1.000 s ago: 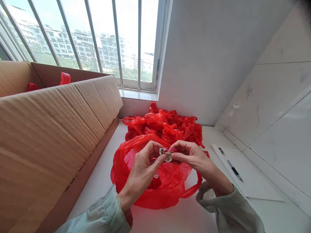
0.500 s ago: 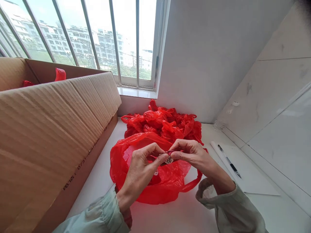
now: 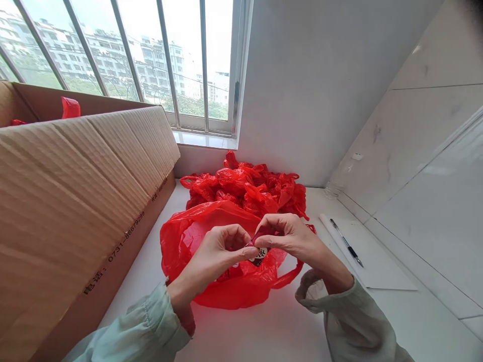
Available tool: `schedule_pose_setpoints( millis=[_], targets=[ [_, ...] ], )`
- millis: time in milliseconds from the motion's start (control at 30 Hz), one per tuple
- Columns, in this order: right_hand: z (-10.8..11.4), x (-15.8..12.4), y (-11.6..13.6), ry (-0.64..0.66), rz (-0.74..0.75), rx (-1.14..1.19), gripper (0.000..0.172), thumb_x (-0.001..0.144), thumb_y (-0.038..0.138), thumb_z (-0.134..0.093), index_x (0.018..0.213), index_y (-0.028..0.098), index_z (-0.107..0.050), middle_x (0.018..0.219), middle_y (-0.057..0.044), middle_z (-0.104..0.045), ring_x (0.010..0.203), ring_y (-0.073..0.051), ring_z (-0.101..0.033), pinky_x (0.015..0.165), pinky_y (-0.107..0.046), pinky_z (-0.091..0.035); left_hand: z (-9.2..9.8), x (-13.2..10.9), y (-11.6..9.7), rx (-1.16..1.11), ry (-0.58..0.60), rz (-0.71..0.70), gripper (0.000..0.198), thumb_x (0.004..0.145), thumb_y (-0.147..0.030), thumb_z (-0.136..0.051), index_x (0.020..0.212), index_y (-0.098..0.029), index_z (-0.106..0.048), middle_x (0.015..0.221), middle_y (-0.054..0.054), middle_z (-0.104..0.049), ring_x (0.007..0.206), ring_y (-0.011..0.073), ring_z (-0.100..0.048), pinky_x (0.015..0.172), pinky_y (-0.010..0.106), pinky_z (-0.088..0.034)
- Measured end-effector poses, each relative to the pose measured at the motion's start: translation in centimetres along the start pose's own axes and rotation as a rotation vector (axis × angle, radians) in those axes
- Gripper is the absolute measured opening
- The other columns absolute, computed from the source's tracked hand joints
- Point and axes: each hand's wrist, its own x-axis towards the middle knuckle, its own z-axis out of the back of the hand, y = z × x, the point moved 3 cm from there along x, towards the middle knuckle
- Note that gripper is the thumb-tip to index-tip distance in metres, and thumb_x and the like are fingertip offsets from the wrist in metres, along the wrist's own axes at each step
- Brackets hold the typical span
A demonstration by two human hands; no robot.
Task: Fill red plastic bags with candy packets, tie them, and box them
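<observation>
Small packet (image 3: 260,257) is pinched between thumb and fingers of the left hand (image 3: 217,247) and of the right hand (image 3: 290,235), above the open red bag (image 3: 241,296). Good handling likely calls for a light grip near the edges, kept over the bag so a slip lands inside. It looks dark red, with black characters on white, partly covered by fingers. Bunched red bags (image 3: 236,182) lie beyond.
</observation>
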Motion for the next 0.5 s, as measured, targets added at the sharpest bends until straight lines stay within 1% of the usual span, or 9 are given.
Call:
schedule_pose_setpoints(
  millis=[33,67,133,200,233,300,367,433,500],
  targets=[
    [0.0,0.1,-0.1,-0.036,0.004,-0.008,0.022,0.077,0.039,-0.074,0.079,0.018,-0.067,0.074,-0.001,-0.068,0.068,-0.015,-0.063,0.063,-0.027,-0.048,0.0,0.0,0.0,0.008,0.0,-0.016,0.021,0.074,-0.03,-0.079,0.078,-0.016,-0.064,0.075,-0.001,-0.068,0.07,0.0131,-0.064,0.062,0.021,-0.047],
    [-0.2,0.2,-0.2,-0.071,0.006,0.017,0.021,0.076,0.037,-0.075,0.083,0.019,-0.067,0.075,0.0,-0.068,0.068,-0.014,-0.063,0.064,-0.027,-0.048,0.1,0.1,0.0,-0.006,-0.031,-0.036,0.022,0.076,-0.032,-0.078,0.077,-0.017,-0.062,0.074,-0.001,-0.067,0.071,0.0135,-0.064,0.063,0.022,-0.048],
    [-0.6,0.6,-0.6,-0.098,0.004,0.155,0.026,0.073,0.034,-0.078,0.09,0.02,-0.065,0.078,0.001,-0.068,0.071,-0.013,-0.062,0.067,-0.026,-0.048,0.1,0.1,0.0,-0.068,-0.143,-0.071,0.024,0.078,-0.035,-0.076,0.078,-0.017,-0.06,0.074,-0.003,-0.065,0.071,0.0126,-0.063,0.066,0.023,-0.05],
    [-1.3,1.0,-1.0,-0.062,-0.011,0.306,0.03,0.071,0.032,-0.078,0.093,0.02,-0.062,0.082,0.002,-0.067,0.074,-0.012,-0.062,0.068,-0.025,-0.048,0.1,0.1,0.0,-0.124,-0.234,-0.085,0.026,0.078,-0.036,-0.076,0.079,-0.017,-0.058,0.075,-0.003,-0.065,0.071,0.0113,-0.062,0.066,0.022,-0.049],
    [-1.6,1.1,-1.1,-0.038,-0.018,0.346,0.028,0.072,0.032,-0.078,0.091,0.019,-0.062,0.083,0.001,-0.067,0.075,-0.012,-0.061,0.068,-0.024,-0.047,0.0,0.1,0.0,-0.137,-0.259,-0.086,0.026,0.078,-0.036,-0.076,0.08,-0.017,-0.058,0.076,-0.003,-0.065,0.07,0.0107,-0.061,0.065,0.021,-0.049],
    [-1.8,1.2,-1.1,-0.029,-0.027,0.354,0.025,0.072,0.032,-0.077,0.087,0.017,-0.063,0.082,0.001,-0.066,0.073,-0.011,-0.06,0.065,-0.023,-0.045,0.0,0.1,0.1,-0.137,-0.271,-0.074,0.027,0.079,-0.037,-0.075,0.081,-0.017,-0.057,0.078,-0.002,-0.066,0.071,0.0105,-0.06,0.064,0.021,-0.048],
    [-1.7,1.0,-1.0,-0.026,-0.028,0.314,0.023,0.073,0.032,-0.076,0.083,0.017,-0.062,0.078,0.002,-0.064,0.07,-0.011,-0.058,0.064,-0.023,-0.044,0.2,0.0,0.1,-0.094,-0.254,-0.047,0.028,0.079,-0.039,-0.075,0.084,-0.018,-0.058,0.08,-0.001,-0.066,0.075,0.0124,-0.062,0.065,0.022,-0.049],
    [-1.5,0.8,-0.9,0.006,-0.03,0.243,0.021,0.074,0.031,-0.075,0.077,0.017,-0.059,0.073,0.003,-0.061,0.068,-0.011,-0.056,0.063,-0.024,-0.044,0.4,0.0,0.1,-0.031,-0.218,-0.033,0.029,0.079,-0.04,-0.075,0.09,-0.018,-0.06,0.085,0.001,-0.068,0.08,0.0156,-0.065,0.068,0.024,-0.051],
    [-1.4,0.6,-0.9,0.037,-0.032,0.156,0.021,0.076,0.03,-0.074,0.074,0.018,-0.057,0.069,0.004,-0.059,0.067,-0.012,-0.057,0.063,-0.025,-0.044,0.4,0.0,0.0,0.005,-0.18,-0.049,0.028,0.079,-0.039,-0.076,0.091,-0.018,-0.062,0.085,0.002,-0.07,0.08,0.0169,-0.065,0.068,0.025,-0.051]
  ],
)
